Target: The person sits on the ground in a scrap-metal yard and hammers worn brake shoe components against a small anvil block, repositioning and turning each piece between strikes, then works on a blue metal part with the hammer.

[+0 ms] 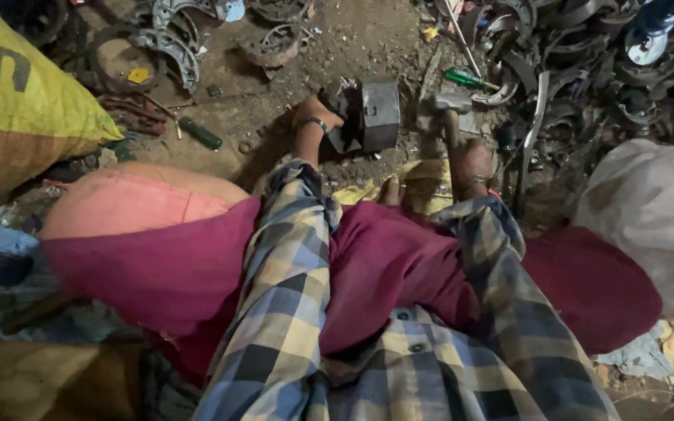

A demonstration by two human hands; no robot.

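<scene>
On the dirt floor (352, 39), your left hand (311, 118) steadies the dark curved metal part (342, 117) against the grey steel block (380, 113), grip pressed around it, so your right hand (471, 162), closed on the wooden-handled hammer (450, 109), can strike.

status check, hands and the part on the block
Left hand steadies metal part on steel block. Right hand grips hammer. Scrap pile crowds right.

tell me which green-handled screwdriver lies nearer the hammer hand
The upper one, just above the right hand; the other lies far left.
</scene>
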